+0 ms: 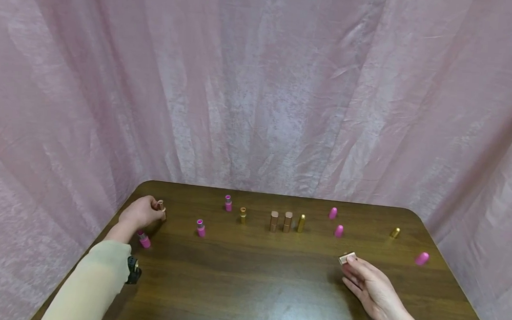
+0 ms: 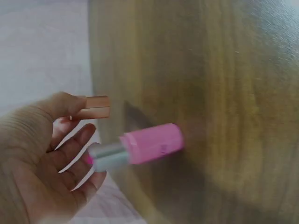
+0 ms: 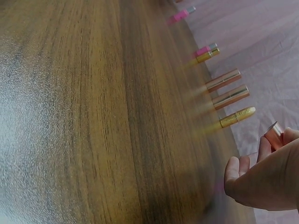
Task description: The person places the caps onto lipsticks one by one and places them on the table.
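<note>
At the far left of the wooden table (image 1: 230,285), the person's left hand (image 1: 140,213) pinches an uncapped copper lipstick (image 1: 162,210) between thumb and forefinger, the other fingers loosely spread. I can't tell whether its base touches the wood. An uncapped pink lipstick (image 1: 145,241) stands just beside that wrist, partly hidden by it.

Over on the right, nearer the person, the right hand (image 1: 373,287) grips a copper cap (image 1: 348,258) at the fingertips, holding it above the table.

Between the hands, toward the back edge, I see two more uncapped pink lipsticks, one nearer (image 1: 201,230) and one farther back (image 1: 229,205), then an uncapped gold lipstick (image 1: 242,217). Around the middle, two closed copper lipsticks, a left one (image 1: 274,222) and a right one (image 1: 287,222), stand close together, with a closed gold lipstick (image 1: 301,224) just beside them.

Beyond the right hand sit two pink caps, one behind (image 1: 333,213) the other (image 1: 338,231). Farther right are a gold cap (image 1: 395,232) and a third pink cap (image 1: 422,259). A pale pink curtain (image 1: 260,91) hangs behind everything.
</note>
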Demonstrator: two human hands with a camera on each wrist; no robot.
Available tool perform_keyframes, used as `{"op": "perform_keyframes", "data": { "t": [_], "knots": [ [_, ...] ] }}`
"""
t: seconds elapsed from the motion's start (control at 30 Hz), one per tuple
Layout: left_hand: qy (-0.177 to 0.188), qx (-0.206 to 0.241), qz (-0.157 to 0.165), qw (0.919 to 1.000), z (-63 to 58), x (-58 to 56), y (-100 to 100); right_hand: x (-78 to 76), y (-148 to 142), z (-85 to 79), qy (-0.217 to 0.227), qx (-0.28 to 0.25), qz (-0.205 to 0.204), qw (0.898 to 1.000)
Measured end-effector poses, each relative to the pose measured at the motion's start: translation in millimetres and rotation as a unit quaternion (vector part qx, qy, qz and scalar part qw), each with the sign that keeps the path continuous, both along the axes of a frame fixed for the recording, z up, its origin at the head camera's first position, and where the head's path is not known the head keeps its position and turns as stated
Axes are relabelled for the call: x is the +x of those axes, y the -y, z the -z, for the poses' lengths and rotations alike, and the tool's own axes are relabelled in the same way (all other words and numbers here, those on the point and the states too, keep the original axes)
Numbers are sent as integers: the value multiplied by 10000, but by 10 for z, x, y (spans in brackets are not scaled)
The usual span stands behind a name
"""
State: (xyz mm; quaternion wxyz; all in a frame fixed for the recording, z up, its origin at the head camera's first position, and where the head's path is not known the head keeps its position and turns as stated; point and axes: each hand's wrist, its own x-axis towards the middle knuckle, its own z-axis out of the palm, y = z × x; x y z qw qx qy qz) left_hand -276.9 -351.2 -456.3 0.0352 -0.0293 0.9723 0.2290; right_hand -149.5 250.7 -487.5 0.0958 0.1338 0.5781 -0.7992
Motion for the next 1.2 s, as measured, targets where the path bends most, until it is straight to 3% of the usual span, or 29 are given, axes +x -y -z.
{"op": "perform_keyframes", "data": {
  "t": [0.17, 0.33, 0.5, 0.63, 0.77, 0.9, 1.07, 1.2],
  "knots": [
    [-688, 341, 280, 9967, -221, 9, -219, -7, -14, -12, 13, 22, -12, 10000],
    [-1084, 579, 716, 9898, -481, 120, -645, -16, -33, -24, 37, 24, -57, 10000],
    [-1202, 611, 1312, 9821, -546, 326, -1200, -20, -41, -21, 59, -6, 12, 10000],
    [-1299, 490, 1796, 9739, -408, 534, -1653, -19, -40, -4, 113, -40, 32, 9999],
    [-1349, 335, 2262, 9641, -141, 692, -2005, -15, -40, 5, 130, -84, 98, 9998],
    [-1287, 337, 2583, 9569, 146, 781, -2227, -18, -40, 15, 130, -131, 182, 9997],
    [-1127, 404, 2652, 9567, 407, 856, -2370, -19, -46, 28, 170, -162, 180, 9996],
    [-1018, 581, 2551, 9598, 474, 886, -2425, -9, -57, 30, 173, -164, 186, 9995]
  ]
}}
